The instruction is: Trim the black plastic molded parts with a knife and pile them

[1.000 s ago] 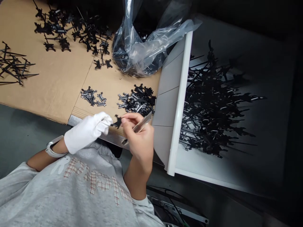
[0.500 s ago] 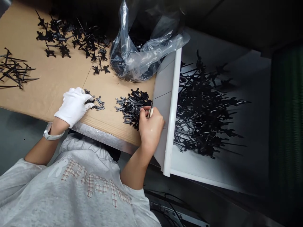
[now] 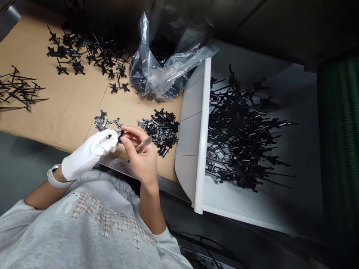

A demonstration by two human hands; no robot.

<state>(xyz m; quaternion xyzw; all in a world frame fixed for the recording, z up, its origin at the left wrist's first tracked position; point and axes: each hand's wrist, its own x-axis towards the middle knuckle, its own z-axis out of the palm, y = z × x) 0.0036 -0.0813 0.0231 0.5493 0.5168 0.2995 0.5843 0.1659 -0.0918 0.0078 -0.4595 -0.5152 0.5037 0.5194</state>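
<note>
My left hand (image 3: 92, 149), in a white glove, and my bare right hand (image 3: 138, 155) meet over the near edge of the cardboard sheet (image 3: 70, 101). Together they pinch one small black plastic part (image 3: 120, 135) between their fingertips. A slim metal blade tool (image 3: 143, 145) also lies gripped in my right hand. Just beyond the hands sit a small group of grey-black parts (image 3: 104, 121) and a bigger heap of black parts (image 3: 162, 126).
A clear plastic bag (image 3: 165, 63) of black parts stands at the back. A white tray (image 3: 200, 149) on the right holds a large tangle of black sprues (image 3: 241, 127). More sprue pieces (image 3: 86, 56) and thin runners (image 3: 19, 89) lie at back left.
The hands were apart, left on the small group, right in the bigger heap. Both have come back together near the table edge, pinching one black part between them.
</note>
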